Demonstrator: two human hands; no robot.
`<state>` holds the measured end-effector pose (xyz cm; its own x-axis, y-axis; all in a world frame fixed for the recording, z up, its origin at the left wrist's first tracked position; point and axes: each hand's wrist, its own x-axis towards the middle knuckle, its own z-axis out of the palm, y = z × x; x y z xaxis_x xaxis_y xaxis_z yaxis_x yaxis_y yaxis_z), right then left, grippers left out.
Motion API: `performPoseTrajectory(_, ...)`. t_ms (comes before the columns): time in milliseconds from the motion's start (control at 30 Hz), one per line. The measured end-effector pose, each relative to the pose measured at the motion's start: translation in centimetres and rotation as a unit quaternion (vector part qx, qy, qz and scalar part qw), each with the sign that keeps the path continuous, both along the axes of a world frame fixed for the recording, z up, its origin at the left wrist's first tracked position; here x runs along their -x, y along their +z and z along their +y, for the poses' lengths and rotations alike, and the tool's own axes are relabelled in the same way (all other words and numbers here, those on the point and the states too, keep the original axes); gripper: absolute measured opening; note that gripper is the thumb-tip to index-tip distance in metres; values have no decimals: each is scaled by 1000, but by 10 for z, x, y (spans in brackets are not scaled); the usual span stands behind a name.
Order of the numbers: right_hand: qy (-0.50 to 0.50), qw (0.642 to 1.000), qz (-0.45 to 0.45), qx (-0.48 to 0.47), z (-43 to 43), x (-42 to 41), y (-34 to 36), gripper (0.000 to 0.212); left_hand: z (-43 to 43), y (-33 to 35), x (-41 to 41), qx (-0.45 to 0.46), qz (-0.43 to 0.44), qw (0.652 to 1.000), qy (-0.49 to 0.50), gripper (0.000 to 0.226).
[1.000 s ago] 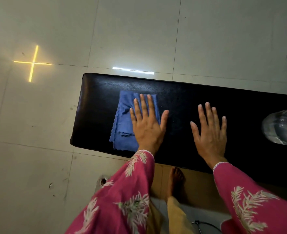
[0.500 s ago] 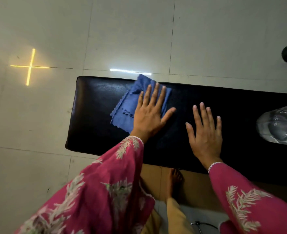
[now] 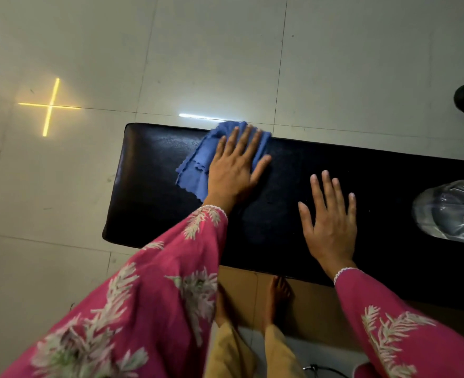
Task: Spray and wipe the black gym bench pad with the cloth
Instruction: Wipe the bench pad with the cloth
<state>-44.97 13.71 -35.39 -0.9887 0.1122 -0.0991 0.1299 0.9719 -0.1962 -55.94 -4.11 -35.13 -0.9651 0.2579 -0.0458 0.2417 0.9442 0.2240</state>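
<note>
Head view: your left hand (image 3: 232,170) has pushed blue cloth (image 3: 194,170) from mid-pad to far edge of black bench pad (image 3: 154,192) since a second ago. Fingers straight, pressing flat on cloth. Your right hand (image 3: 332,222) unmoved, fingers spread, palm flat on pad, holding nothing. Cloth rumpled, scalloped hem showing. Pad dark, faint sheen at left end.

Cloth (image 3: 198,170) on bench pad (image 3: 154,203) far edge, under left hand (image 3: 232,170).

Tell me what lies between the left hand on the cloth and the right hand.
Only bare black bench pad, as the head view shows: nothing sits between the left hand, flat on the blue cloth, and the right hand.
</note>
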Motion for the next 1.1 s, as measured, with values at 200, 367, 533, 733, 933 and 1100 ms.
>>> performPoseTrajectory(200,-3,1000,1,1,0,-1,1,59,26,8,-20,17,-46,999,2,72)
performPoseTrajectory(367,0,1000,-4,6,-1,-1,1,59,-16,-2,-11,-12,-11,999,43,66)
performPoseTrajectory(533,-5,1000,-10,12,0,0,2,61,12,5,-44,1,-30,995,97,70)
performPoseTrajectory(733,-4,1000,-3,17,1,-1,1,60,-33,-4,-47,6,26,998,50,63)
performPoseTrajectory(933,-4,1000,-5,22,0,0,1,59,3,3,-89,25,-13,999,43,70)
performPoseTrajectory(1100,10,999,-14,36,6,-2,4,62,-35,-4,-90,26,28,998,-39,60)
